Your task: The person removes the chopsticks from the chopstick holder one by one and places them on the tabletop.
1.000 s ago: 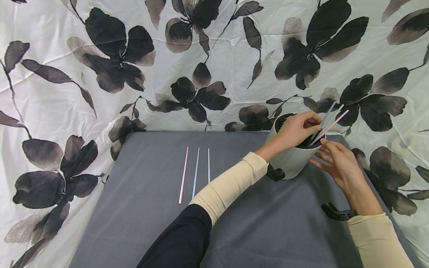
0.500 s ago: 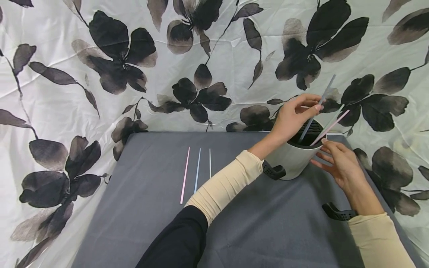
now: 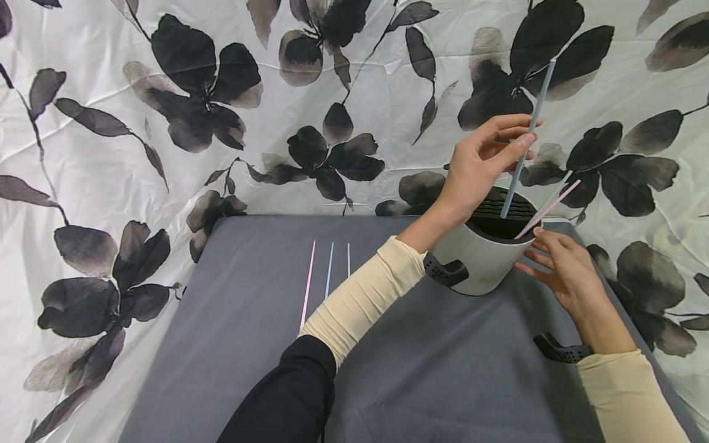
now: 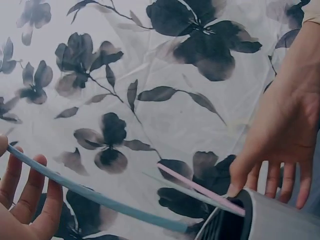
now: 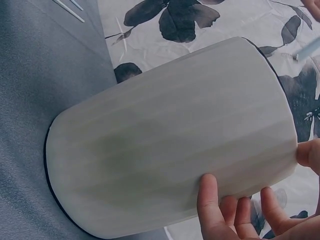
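Observation:
My left hand point(image 3: 487, 154) pinches a blue straw point(image 3: 515, 178) between thumb and fingers, above the white cylindrical container point(image 3: 476, 264). The straw slants, its lower end near the container's dark mouth; in the left wrist view it looks slightly bowed. A pink straw point(image 3: 559, 199) and a pale straw point(image 4: 172, 187) lean out over the rim. At the container's right side, my right hand point(image 3: 576, 283) touches the rim with the thumb, by the pink straw's base. Its fingers point(image 5: 207, 195) rest along the outer wall, fairly straight and spread.
On the grey table point(image 3: 421, 369), a pink straw point(image 3: 308, 283), a blue straw point(image 3: 329, 271) and a white straw point(image 3: 349, 258) lie side by side; my left forearm covers their near ends. A floral cloth point(image 3: 399, 123) hangs behind. The container stands near the table's back right corner.
My left hand has risen from the container's mouth, pulling the blue straw upward with it. The right hand and the other straws stay where they were.

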A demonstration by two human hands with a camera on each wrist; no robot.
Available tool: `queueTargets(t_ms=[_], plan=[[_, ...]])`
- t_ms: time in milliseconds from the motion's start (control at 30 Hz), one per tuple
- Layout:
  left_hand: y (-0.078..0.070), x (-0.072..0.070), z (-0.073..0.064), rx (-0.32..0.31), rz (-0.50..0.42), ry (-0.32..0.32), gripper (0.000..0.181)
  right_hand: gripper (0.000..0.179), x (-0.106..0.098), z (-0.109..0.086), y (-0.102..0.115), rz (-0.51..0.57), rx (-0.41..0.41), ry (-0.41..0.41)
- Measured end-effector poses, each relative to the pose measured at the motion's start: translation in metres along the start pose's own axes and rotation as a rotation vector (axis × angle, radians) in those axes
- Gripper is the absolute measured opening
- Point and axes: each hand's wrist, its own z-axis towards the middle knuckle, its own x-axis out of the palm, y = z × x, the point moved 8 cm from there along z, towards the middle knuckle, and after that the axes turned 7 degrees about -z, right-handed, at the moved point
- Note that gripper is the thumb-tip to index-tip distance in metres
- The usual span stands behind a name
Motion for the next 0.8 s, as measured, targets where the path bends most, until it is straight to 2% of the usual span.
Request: queueTargets(t_ms=[167,267,500,633,800], plan=[[-0.013,-0.007,-0.004,0.01,0.046,-0.011,0.032,0.047,0.002,0.001,0.0,0.011,-0.006,0.011],[-0.018,-0.01,-0.005,-0.012,0.069,0.0,0.031,0.047,0.001,0.001,0.001,0.019,-0.005,0.003],[-0.019,-0.027,-0.017,-0.175,0.126,0.041,0.032,0.046,-0.001,0.0,0.002,0.026,-0.017,0.009],[-0.017,-0.047,-0.029,-0.242,0.166,0.015,0.032,0.044,-0.001,0.001,0.0,0.023,-0.022,0.006],[-0.016,-0.072,-0.042,-0.327,0.151,-0.049,0.03,0.044,-0.001,0.0,0.001,0.02,-0.02,0.013]])
